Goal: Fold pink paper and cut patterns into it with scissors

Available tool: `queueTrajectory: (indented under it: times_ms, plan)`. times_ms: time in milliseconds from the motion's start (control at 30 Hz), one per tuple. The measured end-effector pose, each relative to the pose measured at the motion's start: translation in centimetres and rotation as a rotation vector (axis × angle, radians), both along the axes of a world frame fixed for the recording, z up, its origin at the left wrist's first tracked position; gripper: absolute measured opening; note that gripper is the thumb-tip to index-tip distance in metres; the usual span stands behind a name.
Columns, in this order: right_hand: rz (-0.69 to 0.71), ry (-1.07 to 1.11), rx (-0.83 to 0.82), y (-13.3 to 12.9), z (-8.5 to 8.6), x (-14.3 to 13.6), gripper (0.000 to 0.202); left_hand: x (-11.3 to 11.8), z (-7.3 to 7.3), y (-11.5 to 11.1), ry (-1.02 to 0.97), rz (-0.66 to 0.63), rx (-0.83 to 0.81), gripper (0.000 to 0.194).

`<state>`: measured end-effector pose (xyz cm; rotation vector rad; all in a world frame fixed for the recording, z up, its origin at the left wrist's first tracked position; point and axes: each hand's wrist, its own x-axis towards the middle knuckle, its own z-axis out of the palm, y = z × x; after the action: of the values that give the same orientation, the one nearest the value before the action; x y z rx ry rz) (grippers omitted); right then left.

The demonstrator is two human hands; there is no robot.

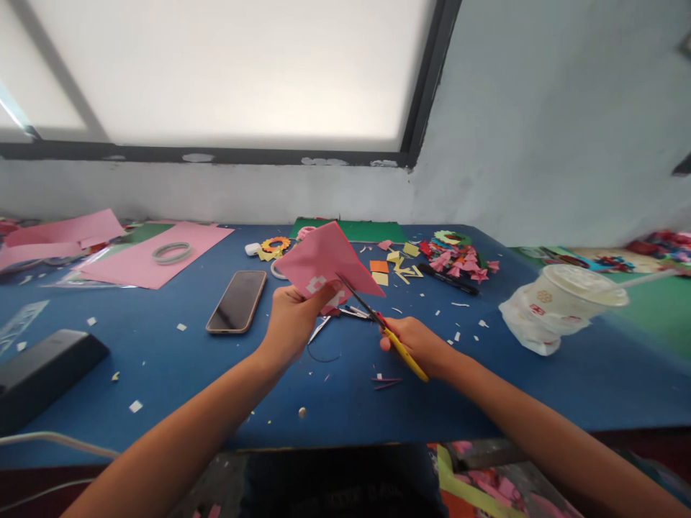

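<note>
A folded pink sheet of paper [327, 256] with white marks near its lower side is pinched in my left hand [294, 316], raised over the blue table. My right hand [414, 344] grips yellow-handled scissors [402, 352], whose blades reach up to the paper near my left thumb. I cannot tell whether the blades are cutting into it or lie in front. Beneath the paper lie thin metal tools [353, 311], partly hidden.
A phone [237, 302] lies left of my hands, near pink sheets [156, 252] with a tape roll [171, 252]. Rightward are a black marker [448, 279], a pile of pink paper pieces [458, 260] and a lidded cup [561, 298]. A dark box-shaped object [51, 374] sits front left.
</note>
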<state>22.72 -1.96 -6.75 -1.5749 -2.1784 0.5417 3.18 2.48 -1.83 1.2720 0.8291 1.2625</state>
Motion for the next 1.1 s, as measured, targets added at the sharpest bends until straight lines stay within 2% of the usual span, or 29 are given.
queueTrajectory:
  times_ms: [367, 733, 1100]
  plan:
    - [0.080, 0.092, 0.009, -0.10, -0.19, -0.12, 0.064, 0.06, 0.14, -0.35, -0.066, -0.036, -0.039, 0.016]
    - [0.158, 0.332, -0.143, -0.54, -0.81, -0.57, 0.068, 0.08, 0.67, -0.89, -0.099, -0.053, -0.063, 0.019]
    - [0.123, 0.196, -0.037, -0.50, -0.13, -0.36, 0.072, 0.12, 0.60, -0.77, -0.095, -0.054, -0.052, 0.017]
